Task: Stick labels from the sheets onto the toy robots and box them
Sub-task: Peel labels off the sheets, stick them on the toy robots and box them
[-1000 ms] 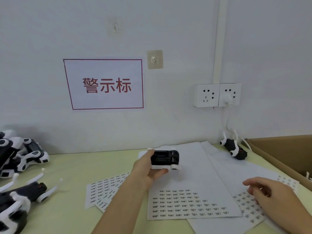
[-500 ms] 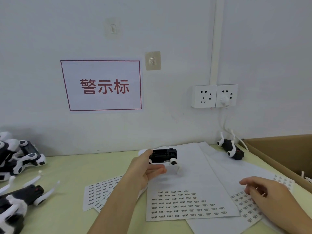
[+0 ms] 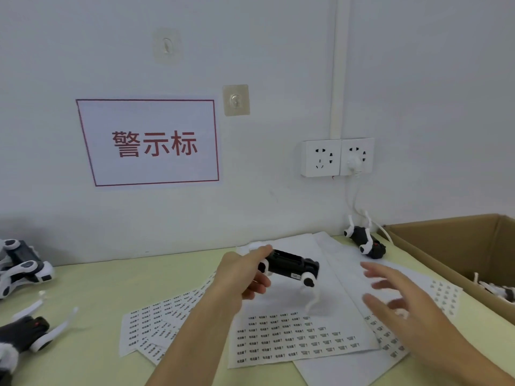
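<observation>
While the left hand (image 3: 245, 277) holds a toy robot (image 3: 289, 267) above the label sheets (image 3: 292, 338), its grip is closed round the rear end of the black body, thumb on top and fingers curled beneath, with one white leg hanging free at the front. The right hand (image 3: 395, 299) hovers just beside the toy, fingers spread and relaxed, holding nothing that can be made out; motion blur hides whether a label sits on a fingertip. A small pale label appears to sit already on the side of the body, though it is too small to confirm. The step in hand is judged to be either pressing a label down or passing the toy across for boxing. To do it well, keep the left grip on the body rather than on a leg, since the legs look thin and likely to flex. Turn the labelled face toward the right hand, press the label flat from its middle outward, and check that no corner lifts. Take the toy with the right hand only once the hold is firm, then carry it over the cardboard box (image 3: 446, 246) at the right edge of the worktop (image 3: 92, 285), where at least one toy already lies. A second toy (image 3: 365, 242) lies on the sheets near the wall, and unprocessed toys (image 3: 22, 266) wait at the far left.
</observation>
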A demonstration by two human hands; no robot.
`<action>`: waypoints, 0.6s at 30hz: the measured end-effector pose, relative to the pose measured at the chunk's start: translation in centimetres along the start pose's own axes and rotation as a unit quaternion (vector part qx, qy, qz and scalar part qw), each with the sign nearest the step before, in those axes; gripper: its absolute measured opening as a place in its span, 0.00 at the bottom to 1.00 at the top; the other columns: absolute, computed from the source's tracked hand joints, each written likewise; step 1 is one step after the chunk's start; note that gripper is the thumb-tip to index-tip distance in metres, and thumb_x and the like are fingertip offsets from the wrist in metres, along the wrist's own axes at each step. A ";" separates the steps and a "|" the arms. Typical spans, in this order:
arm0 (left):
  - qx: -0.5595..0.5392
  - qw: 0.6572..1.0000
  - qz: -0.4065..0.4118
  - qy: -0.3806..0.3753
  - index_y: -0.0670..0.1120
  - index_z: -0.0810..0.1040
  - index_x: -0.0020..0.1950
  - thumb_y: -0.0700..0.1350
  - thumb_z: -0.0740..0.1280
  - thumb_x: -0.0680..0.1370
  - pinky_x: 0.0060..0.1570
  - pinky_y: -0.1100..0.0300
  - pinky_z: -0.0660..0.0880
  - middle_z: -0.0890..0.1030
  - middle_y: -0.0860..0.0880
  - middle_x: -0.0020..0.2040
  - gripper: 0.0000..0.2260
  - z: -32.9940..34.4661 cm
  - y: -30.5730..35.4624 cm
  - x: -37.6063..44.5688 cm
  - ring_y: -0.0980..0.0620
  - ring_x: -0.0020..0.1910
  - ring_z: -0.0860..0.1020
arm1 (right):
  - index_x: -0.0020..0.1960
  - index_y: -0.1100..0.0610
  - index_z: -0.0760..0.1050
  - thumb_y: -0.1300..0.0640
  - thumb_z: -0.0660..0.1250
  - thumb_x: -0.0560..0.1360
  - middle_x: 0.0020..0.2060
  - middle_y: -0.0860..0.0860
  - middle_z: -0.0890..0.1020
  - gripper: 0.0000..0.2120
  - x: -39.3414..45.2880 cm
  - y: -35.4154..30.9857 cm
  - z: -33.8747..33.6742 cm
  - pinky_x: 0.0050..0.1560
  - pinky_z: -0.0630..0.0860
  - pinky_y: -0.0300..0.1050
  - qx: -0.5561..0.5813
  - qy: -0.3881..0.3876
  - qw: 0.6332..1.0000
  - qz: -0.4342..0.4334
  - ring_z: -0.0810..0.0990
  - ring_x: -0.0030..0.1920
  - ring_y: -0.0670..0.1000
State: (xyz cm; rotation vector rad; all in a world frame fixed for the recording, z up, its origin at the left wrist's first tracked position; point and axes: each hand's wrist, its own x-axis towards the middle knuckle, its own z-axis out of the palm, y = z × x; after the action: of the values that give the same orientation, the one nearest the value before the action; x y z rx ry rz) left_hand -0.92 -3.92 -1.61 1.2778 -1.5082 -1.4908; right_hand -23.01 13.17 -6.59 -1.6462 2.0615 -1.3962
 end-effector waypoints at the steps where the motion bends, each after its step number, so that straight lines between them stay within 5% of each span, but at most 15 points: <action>1: 0.004 1.000 -0.004 -0.027 0.38 0.80 0.51 0.55 0.72 0.76 0.22 0.65 0.67 0.81 0.45 0.28 0.20 1.0 0.1 -0.4 0.53 0.21 0.73 | 0.68 0.31 0.65 0.41 0.67 0.72 0.61 0.28 0.73 0.26 -0.2 -0.2 0.3 0.51 0.74 0.35 0.028 -0.016 0.999 -0.004 0.72 0.59 0.30; 3: 0.007 0.997 -0.012 -0.075 0.37 0.81 0.48 0.56 0.72 0.76 0.23 0.64 0.67 0.80 0.45 0.28 0.20 3.1 0.2 -1.3 0.52 0.21 0.72 | 0.71 0.27 0.60 0.39 0.68 0.72 0.63 0.23 0.69 0.30 -0.5 -0.6 0.6 0.54 0.75 0.35 0.088 -0.054 0.995 -0.014 0.72 0.62 0.29; 6: 0.018 0.993 -0.008 -0.113 0.40 0.79 0.38 0.58 0.71 0.76 0.22 0.65 0.66 0.79 0.46 0.26 0.21 5.4 0.2 -2.4 0.52 0.21 0.71 | 0.65 0.26 0.67 0.41 0.70 0.73 0.59 0.31 0.77 0.23 -0.6 -1.0 0.6 0.51 0.81 0.41 0.155 -0.050 0.986 -0.029 0.82 0.55 0.43; 11: 0.093 0.993 0.030 -0.070 0.43 0.81 0.39 0.67 0.67 0.74 0.26 0.64 0.66 0.75 0.53 0.25 0.26 5.9 0.5 -2.6 0.53 0.24 0.69 | 0.58 0.36 0.77 0.40 0.69 0.69 0.52 0.40 0.82 0.17 -0.2 -1.0 -0.1 0.42 0.81 0.43 0.208 0.019 0.978 -0.017 0.85 0.46 0.52; 14: 0.142 0.986 0.083 -0.030 0.49 0.77 0.48 0.70 0.66 0.73 0.37 0.61 0.69 0.78 0.55 0.39 0.24 5.7 0.6 -2.4 0.56 0.37 0.75 | 0.58 0.37 0.77 0.41 0.68 0.71 0.52 0.40 0.82 0.15 -0.3 -0.9 0.1 0.40 0.83 0.47 0.214 0.022 0.977 -0.006 0.86 0.45 0.54; 18: 0.047 0.979 0.091 -0.178 0.57 0.80 0.54 0.64 0.69 0.75 0.55 0.53 0.79 0.83 0.51 0.53 0.14 5.4 0.2 -2.2 0.50 0.53 0.83 | 0.56 0.37 0.78 0.44 0.68 0.73 0.51 0.40 0.82 0.12 -0.3 -1.0 0.3 0.38 0.82 0.44 0.245 0.017 0.969 0.001 0.86 0.45 0.56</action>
State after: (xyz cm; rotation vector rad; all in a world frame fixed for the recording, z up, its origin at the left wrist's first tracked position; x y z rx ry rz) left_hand -5.30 -0.12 -1.75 0.9255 -1.8908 -1.6021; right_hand -21.99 13.24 -6.15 -1.4133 1.5527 -1.7623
